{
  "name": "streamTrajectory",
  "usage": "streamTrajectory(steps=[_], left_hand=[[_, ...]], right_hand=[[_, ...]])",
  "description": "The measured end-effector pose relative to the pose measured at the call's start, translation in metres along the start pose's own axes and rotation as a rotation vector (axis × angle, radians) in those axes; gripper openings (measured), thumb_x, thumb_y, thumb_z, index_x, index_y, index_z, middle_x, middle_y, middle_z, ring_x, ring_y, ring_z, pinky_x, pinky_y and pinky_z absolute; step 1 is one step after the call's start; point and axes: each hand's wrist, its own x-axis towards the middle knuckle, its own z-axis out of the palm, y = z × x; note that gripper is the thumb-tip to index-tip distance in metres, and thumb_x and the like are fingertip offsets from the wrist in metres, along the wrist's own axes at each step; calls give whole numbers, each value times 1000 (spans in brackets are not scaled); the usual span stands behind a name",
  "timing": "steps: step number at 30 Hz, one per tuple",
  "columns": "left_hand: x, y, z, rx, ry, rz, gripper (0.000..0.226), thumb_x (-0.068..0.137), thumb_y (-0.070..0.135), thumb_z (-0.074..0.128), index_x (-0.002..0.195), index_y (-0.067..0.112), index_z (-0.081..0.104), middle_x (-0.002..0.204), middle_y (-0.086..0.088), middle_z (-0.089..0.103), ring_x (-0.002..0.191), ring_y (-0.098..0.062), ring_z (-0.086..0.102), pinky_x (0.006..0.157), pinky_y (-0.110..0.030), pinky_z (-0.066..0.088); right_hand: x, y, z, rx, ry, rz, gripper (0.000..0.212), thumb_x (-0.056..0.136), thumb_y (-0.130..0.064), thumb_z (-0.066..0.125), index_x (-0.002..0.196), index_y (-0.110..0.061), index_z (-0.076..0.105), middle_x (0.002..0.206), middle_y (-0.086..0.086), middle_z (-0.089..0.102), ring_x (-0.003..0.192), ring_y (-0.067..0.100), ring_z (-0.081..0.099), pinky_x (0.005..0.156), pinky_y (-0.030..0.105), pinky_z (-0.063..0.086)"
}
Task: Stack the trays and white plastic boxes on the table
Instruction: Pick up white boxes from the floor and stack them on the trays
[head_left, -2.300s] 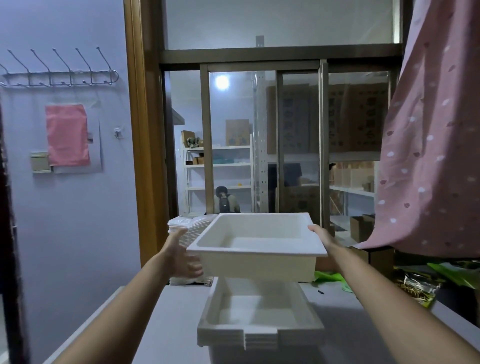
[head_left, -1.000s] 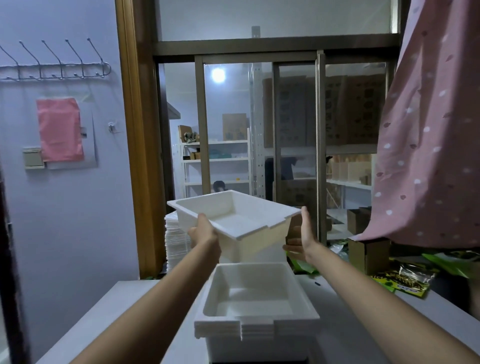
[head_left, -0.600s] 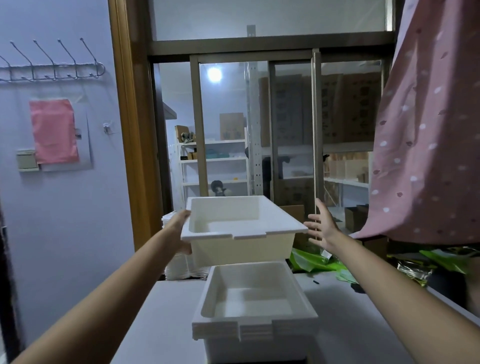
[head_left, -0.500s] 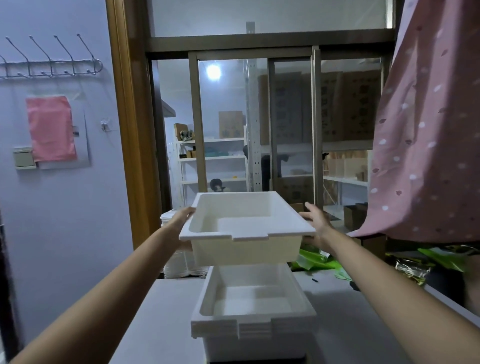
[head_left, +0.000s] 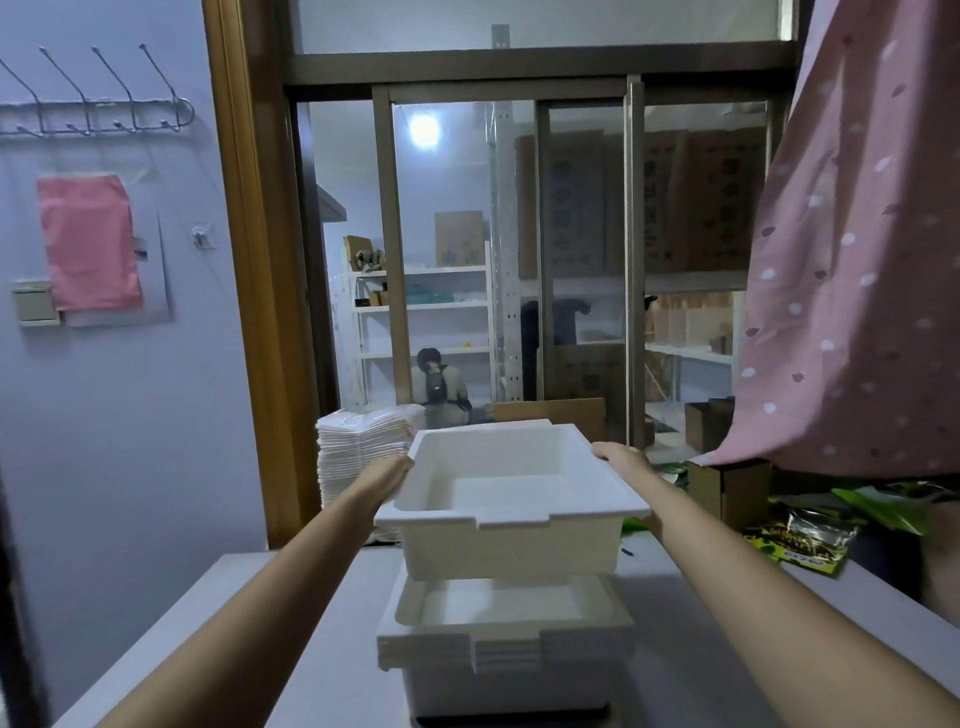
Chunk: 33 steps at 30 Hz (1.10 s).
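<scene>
Just above — box (head_left: 511, 540) over stack (head_left: 506, 647)

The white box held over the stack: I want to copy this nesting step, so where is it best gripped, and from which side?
Take the white box by its two long side rims, one hand from each side, as the left hand and right hand do here. The flat overhanging lip gives a hold, and the walls and underside stay free to drop into the stack below.

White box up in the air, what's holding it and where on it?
Both hands hold the white box: the left hand at its left rim, the right hand at its right rim.
</scene>
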Motion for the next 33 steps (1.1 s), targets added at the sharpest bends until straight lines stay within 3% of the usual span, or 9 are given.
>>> streamTrajectory(steps=[6,11,15,22,25,26,27,29,33], left_hand=[[13,-16,3,114,9,56,13,95,4,44,98,4,57,78,-4,52,65,-10,46,53,-19,35],[23,-30,5,145,6,27,25,96,5,45,114,-1,59,102,-13,53,67,-10,48,53,-19,37],[31,-47,9,180,5,2,29,95,7,45,118,-2,60,102,-12,54,66,-9,47,53,-19,35],[36,-72,16,147,1,-25,15,94,5,46,105,5,57,92,-12,57,63,-11,49,52,-19,37],[37,-83,21,111,16,-20,24,93,3,47,113,1,60,79,-6,55,63,-12,49,52,-18,36],[36,-86,23,99,17,-21,24,93,3,47,113,1,60,79,-6,55,64,-12,49,53,-19,37],[36,-89,24,84,17,-28,23,93,3,47,112,2,60,81,-7,56,64,-13,49,53,-19,37],[36,-94,26,45,16,-42,13,93,3,47,102,4,57,81,-9,55,64,-14,48,54,-20,36],[30,-103,29,29,-26,-10,25,94,1,44,74,15,50,77,-4,49,68,-14,48,58,-23,37]], right_hand=[[7,12,11,55,8,9,29,90,-6,50,63,-16,47,65,1,46,58,13,43,50,25,29],[15,30,19,6,15,34,19,91,-5,50,73,-12,53,70,3,50,62,14,47,51,24,32],[26,49,29,-41,11,42,9,88,-7,51,92,-7,60,89,13,58,80,24,53,67,27,34],[41,74,39,-104,55,20,26,83,-5,53,62,-11,39,73,11,41,69,19,37,63,28,25],[35,88,38,-92,12,41,8,82,-8,58,77,-2,62,77,14,44,74,30,54,69,29,32],[35,93,38,-69,8,34,17,83,-9,60,91,3,69,98,34,61,93,36,62,76,30,41],[34,95,38,-61,22,19,22,84,-10,61,100,3,69,127,25,53,110,38,59,91,36,46],[34,100,39,-69,19,7,16,86,-13,61,99,-11,70,110,18,66,117,35,56,109,43,39],[36,111,42,-79,-1,7,35,88,-16,60,122,-12,64,105,4,59,101,22,53,89,29,41]])
